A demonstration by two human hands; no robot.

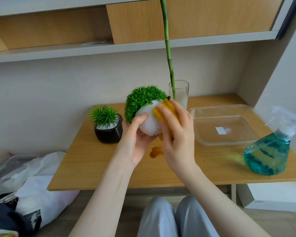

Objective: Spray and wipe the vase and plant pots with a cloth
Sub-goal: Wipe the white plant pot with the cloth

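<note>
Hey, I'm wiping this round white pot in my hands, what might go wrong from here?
1. The white pot is tilted and lifted off the table, held only by the left hand; if that grip slips on a wet surface, it may drop.
2. The glass vase with its tall stem stands right behind the right hand and yellow cloth; a wide wipe might knock it over.

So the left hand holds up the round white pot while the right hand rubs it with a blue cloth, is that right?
Nearly. The head view shows the cloth is yellow, not blue. The rest holds: the left hand holds up the round white pot while the right hand rubs it with the cloth.
</note>
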